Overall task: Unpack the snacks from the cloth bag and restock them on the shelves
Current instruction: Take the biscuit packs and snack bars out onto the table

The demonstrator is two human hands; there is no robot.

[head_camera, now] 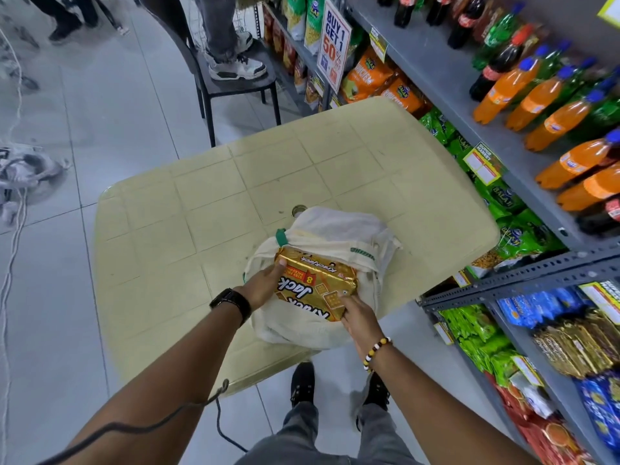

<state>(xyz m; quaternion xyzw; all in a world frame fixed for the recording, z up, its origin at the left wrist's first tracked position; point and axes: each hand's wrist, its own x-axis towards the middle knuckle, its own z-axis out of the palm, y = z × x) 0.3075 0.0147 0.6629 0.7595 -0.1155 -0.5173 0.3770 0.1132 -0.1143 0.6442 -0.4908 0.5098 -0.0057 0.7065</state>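
Forearms reach in from the near edge to a gold biscuit pack [315, 280] lying in the mouth of the cloth bag [335, 226], near-right on the table [208, 196]. The left hand [265, 286] grips its left edge, thumb on top; the right hand [358, 315] pinches its near right corner. The glossy wrapper could slip, or snag the cloth and drag the bag off the near edge. Fingers underneath and the bag's deeper contents are hidden; the shelves [503, 271] at right are cut off.
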